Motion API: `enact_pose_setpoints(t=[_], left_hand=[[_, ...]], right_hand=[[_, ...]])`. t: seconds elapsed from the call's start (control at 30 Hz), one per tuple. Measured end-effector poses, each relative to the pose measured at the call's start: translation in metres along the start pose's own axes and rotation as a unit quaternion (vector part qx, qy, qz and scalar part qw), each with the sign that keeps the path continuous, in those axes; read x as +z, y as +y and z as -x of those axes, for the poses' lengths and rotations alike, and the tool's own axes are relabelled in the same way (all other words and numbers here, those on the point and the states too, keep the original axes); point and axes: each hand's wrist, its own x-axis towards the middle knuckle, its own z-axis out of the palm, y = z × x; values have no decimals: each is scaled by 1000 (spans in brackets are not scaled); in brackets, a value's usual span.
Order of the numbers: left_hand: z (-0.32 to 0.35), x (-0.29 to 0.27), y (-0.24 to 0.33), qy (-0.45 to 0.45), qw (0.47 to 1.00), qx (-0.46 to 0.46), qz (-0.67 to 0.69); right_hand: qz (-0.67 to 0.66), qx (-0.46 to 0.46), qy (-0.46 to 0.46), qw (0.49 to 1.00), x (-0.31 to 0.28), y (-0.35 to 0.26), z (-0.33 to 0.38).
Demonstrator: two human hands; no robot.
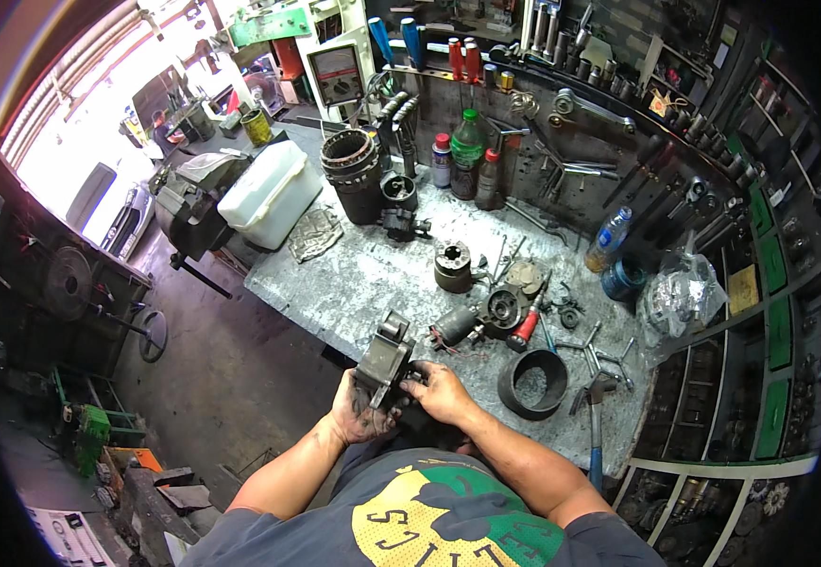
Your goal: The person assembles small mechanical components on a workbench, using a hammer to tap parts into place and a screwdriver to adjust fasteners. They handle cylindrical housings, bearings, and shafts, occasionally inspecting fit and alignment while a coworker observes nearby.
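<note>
A dark cast-metal housing (384, 361) with a rounded boss on top is held up at the front edge of the workbench, close to my body. My left hand (358, 416) is closed under and around its lower left side, with grime on the fingers. From the right, my right hand (439, 391) grips its lower right side, the thumb and fingers pressed against it. Just beyond lie a small cylindrical motor (455, 327) with wires, a round open metal housing (505, 308) and a red-handled screwdriver (524, 331). The underside of the held housing is hidden by my hands.
A metal ring (533, 385), a hammer (597, 425) and a three-armed wrench (599, 354) lie to the right. Farther back stand a large dark cylinder (351, 180), bottles (468, 151) and a white plastic box (271, 196). A vise (193, 194) is at the left end.
</note>
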Motion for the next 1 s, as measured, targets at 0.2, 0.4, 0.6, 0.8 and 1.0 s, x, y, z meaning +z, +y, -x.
enact_pose_setpoints(t=[0.2,0.4,0.6,0.8,1.0], left_hand=[[8,-19,89,202,951,-51,-227],[6,-54,152,174,793,110,-574],[-25,-55,183,71,723,43,-686],[-38,-52,200,22,619,63,-782],[-36,-27,212,-61,616,-12,-785]], right_hand=[[21,9,106,994,46,6,-46],[-147,67,185,969,70,10,-46],[-177,95,209,957,81,16,-43],[20,136,154,979,62,-4,-35],[103,16,172,980,55,-10,-35]])
